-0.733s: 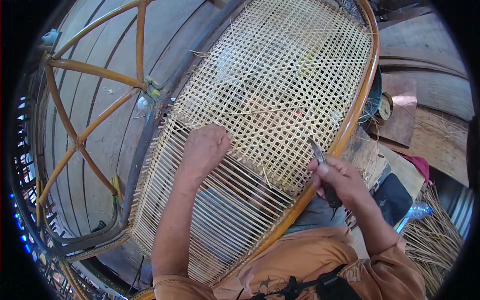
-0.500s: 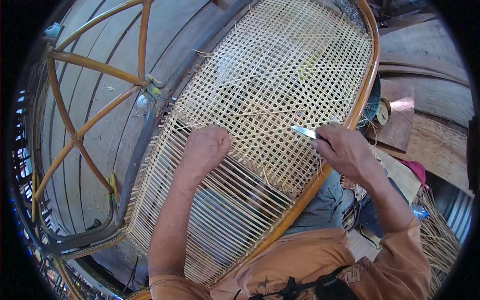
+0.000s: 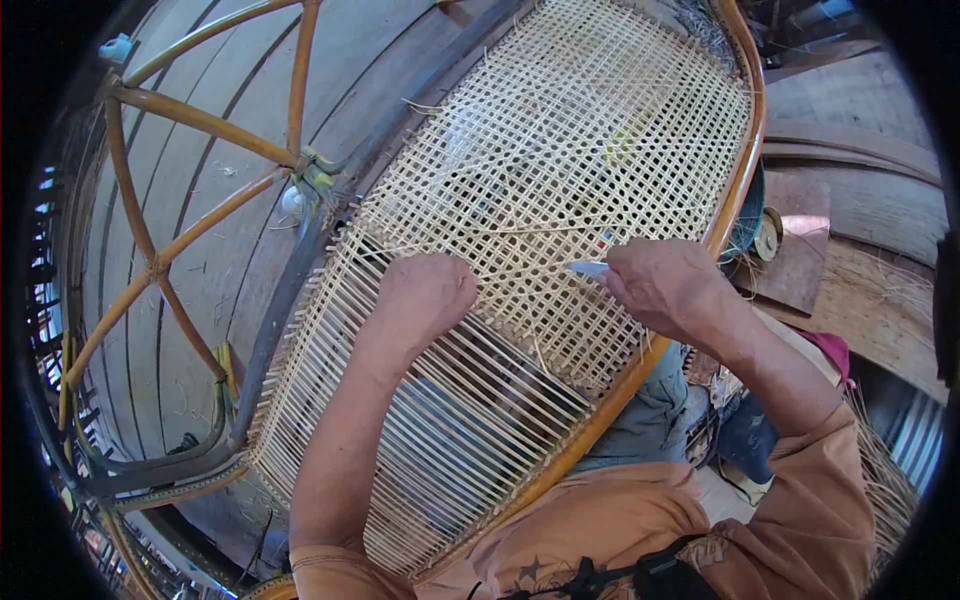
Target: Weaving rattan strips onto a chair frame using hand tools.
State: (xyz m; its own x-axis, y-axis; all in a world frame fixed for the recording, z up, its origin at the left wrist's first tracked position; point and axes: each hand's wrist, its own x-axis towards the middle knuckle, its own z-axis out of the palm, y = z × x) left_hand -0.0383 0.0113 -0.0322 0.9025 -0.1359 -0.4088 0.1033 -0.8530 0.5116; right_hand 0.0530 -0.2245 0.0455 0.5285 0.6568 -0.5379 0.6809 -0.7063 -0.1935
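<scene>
A pale woven cane panel (image 3: 560, 150) stretches across a curved rattan frame (image 3: 735, 190) in front of me. Its far part is a close open-hole weave; the near part has only parallel cane strands (image 3: 450, 440) running across. My right hand (image 3: 670, 285) is closed around a small knife (image 3: 586, 268), its blade pointing left just over the weave and its handle hidden by my fingers. My left hand (image 3: 430, 300) is closed in a fist at the edge between weave and bare strands. Whatever its fingers pinch is hidden.
At left stands a frame of crossed rattan poles (image 3: 200, 120) on a plank floor (image 3: 340, 60). Boards (image 3: 790, 215) lie to the right, with a red cloth (image 3: 830, 350) and a bundle of loose cane (image 3: 890, 470) below them. Grey-blue cloth (image 3: 640, 420) shows beside the frame.
My right hand with the knife has moved slightly left and up, toward my left hand. My left hand has shifted slightly right in the picture, as has the panel.
</scene>
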